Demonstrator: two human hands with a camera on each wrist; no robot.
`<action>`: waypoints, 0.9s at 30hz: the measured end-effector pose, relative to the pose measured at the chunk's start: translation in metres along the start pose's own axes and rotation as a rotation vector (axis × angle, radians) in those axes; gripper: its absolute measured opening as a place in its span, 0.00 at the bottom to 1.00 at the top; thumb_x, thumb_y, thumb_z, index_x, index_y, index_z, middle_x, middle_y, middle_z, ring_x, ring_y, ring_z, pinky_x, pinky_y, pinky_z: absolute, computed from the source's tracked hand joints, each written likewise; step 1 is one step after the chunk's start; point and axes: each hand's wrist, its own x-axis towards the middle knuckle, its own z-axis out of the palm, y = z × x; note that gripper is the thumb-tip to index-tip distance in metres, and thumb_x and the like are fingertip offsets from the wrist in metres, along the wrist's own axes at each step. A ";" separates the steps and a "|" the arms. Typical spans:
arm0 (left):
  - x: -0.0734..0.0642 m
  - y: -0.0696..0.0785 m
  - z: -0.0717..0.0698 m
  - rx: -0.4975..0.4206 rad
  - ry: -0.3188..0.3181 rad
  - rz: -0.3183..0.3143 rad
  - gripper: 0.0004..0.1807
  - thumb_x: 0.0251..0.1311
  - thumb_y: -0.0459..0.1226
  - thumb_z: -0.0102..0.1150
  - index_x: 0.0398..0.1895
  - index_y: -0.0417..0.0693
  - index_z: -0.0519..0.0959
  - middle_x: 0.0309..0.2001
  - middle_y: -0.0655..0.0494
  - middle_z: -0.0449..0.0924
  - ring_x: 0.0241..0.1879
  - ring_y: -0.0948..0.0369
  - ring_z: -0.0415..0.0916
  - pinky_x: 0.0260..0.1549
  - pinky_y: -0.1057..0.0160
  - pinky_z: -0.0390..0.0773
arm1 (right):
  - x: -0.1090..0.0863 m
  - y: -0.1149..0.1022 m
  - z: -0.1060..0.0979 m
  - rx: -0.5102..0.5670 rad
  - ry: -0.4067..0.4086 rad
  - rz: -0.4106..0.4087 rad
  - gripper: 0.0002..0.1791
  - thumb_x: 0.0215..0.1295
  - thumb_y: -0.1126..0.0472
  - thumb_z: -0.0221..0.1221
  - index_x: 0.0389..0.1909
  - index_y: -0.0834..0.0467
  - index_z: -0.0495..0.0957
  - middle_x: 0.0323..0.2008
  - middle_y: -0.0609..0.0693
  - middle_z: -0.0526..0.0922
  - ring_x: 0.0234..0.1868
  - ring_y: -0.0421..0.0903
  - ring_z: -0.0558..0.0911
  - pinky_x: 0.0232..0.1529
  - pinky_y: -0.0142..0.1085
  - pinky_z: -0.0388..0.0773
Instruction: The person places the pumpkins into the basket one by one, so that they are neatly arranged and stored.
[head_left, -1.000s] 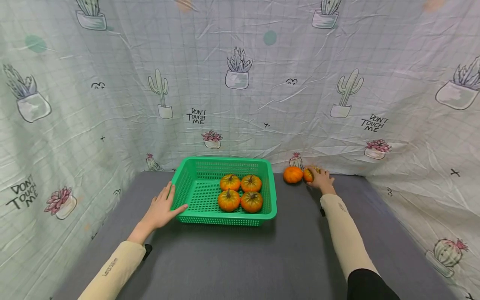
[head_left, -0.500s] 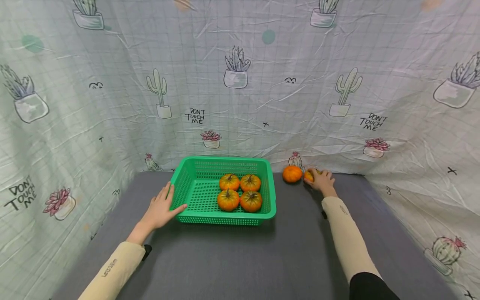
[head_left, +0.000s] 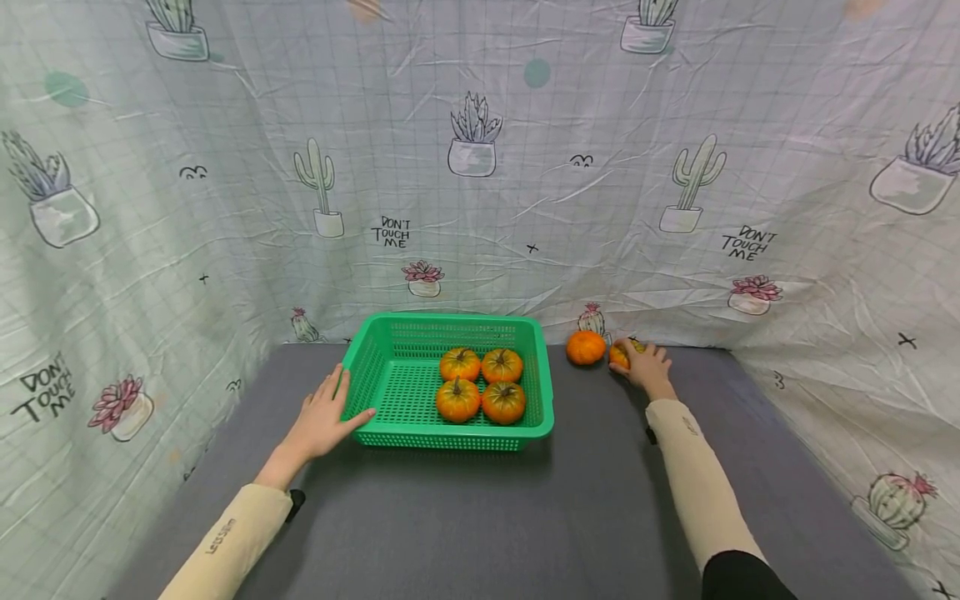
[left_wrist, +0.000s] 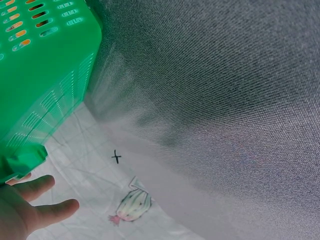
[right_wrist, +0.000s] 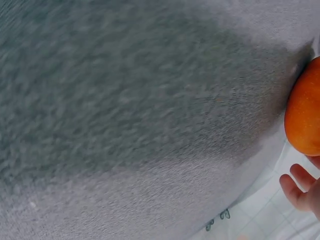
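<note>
Pumpkins [head_left: 458, 402], four of them, are sitting grouped in the right half of the green basket [head_left: 450, 440], while the left hand [head_left: 322, 417] is resting at its left rim, fingers spread. Right of the basket, the right hand [head_left: 647, 368] is gripping a fifth pumpkin [head_left: 619, 357] near the backdrop [head_left: 480, 217], and an orange pumpkin [head_left: 585, 348] is lying between that hand and the basket.

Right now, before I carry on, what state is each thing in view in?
Basket, upright on the table, partly filled.
Four pumpkins, inside the basket, stems up.
Loose pumpkin, on the table, no hand on it.
Far-right pumpkin, outside the basket, partly hidden by the right hand.
Left hand, spread, at the basket's left rim.
Right hand, on the far-right pumpkin; grip unclear.
Printed cloth, hanging, wrinkled.
</note>
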 end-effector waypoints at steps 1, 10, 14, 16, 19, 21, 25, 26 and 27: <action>0.000 0.000 0.000 -0.001 0.000 0.001 0.51 0.56 0.63 0.40 0.69 0.34 0.40 0.69 0.36 0.36 0.66 0.37 0.43 0.53 0.31 0.50 | -0.001 0.000 0.000 -0.007 0.004 -0.002 0.28 0.62 0.43 0.49 0.59 0.49 0.56 0.51 0.80 0.55 0.50 0.77 0.55 0.46 0.66 0.54; -0.002 0.000 -0.001 -0.010 0.000 0.003 0.51 0.56 0.63 0.41 0.69 0.34 0.40 0.70 0.37 0.35 0.66 0.36 0.42 0.53 0.30 0.49 | -0.007 0.003 -0.003 -0.053 0.045 -0.053 0.35 0.59 0.41 0.52 0.64 0.46 0.53 0.51 0.77 0.59 0.45 0.73 0.60 0.43 0.62 0.58; -0.001 0.000 -0.001 -0.007 -0.003 0.004 0.51 0.57 0.63 0.41 0.69 0.34 0.39 0.70 0.36 0.35 0.66 0.36 0.42 0.53 0.30 0.50 | -0.008 0.007 -0.003 -0.066 0.071 -0.052 0.42 0.56 0.39 0.54 0.67 0.51 0.49 0.51 0.76 0.61 0.45 0.74 0.61 0.43 0.62 0.59; 0.000 0.000 -0.001 -0.002 -0.001 0.005 0.51 0.57 0.63 0.41 0.69 0.34 0.39 0.69 0.36 0.36 0.66 0.36 0.42 0.53 0.30 0.50 | -0.008 0.007 -0.004 -0.059 0.079 -0.046 0.47 0.54 0.38 0.55 0.67 0.55 0.46 0.52 0.75 0.62 0.47 0.74 0.61 0.45 0.63 0.59; 0.000 0.000 0.000 -0.004 0.001 0.006 0.51 0.57 0.63 0.41 0.68 0.34 0.40 0.69 0.36 0.36 0.66 0.36 0.43 0.53 0.30 0.50 | -0.010 0.007 -0.006 -0.030 0.088 -0.041 0.51 0.51 0.38 0.58 0.66 0.63 0.46 0.53 0.75 0.61 0.48 0.75 0.60 0.46 0.63 0.58; 0.000 0.000 -0.001 -0.006 0.002 0.007 0.51 0.57 0.63 0.41 0.69 0.34 0.40 0.69 0.36 0.36 0.66 0.36 0.42 0.53 0.30 0.50 | -0.012 0.005 -0.009 -0.021 0.092 -0.044 0.52 0.50 0.37 0.58 0.65 0.66 0.48 0.54 0.74 0.61 0.49 0.74 0.59 0.47 0.63 0.57; 0.000 -0.001 0.000 -0.005 0.003 0.006 0.51 0.57 0.63 0.40 0.69 0.35 0.40 0.70 0.36 0.36 0.66 0.36 0.43 0.53 0.30 0.50 | -0.018 0.003 -0.014 -0.027 0.107 -0.076 0.51 0.48 0.36 0.59 0.62 0.69 0.55 0.53 0.72 0.62 0.48 0.72 0.59 0.45 0.61 0.58; 0.000 -0.001 0.000 -0.003 0.004 0.007 0.51 0.57 0.63 0.40 0.69 0.34 0.40 0.69 0.36 0.36 0.66 0.36 0.43 0.53 0.30 0.50 | -0.020 0.002 -0.015 -0.027 0.114 -0.087 0.51 0.48 0.36 0.59 0.61 0.70 0.56 0.52 0.72 0.62 0.47 0.71 0.59 0.44 0.60 0.59; 0.000 -0.001 0.000 -0.003 0.006 0.008 0.51 0.57 0.63 0.40 0.69 0.34 0.40 0.69 0.36 0.36 0.66 0.37 0.43 0.53 0.30 0.50 | -0.021 0.001 -0.015 -0.024 0.122 -0.101 0.50 0.47 0.37 0.60 0.60 0.70 0.58 0.51 0.71 0.62 0.46 0.69 0.59 0.42 0.59 0.59</action>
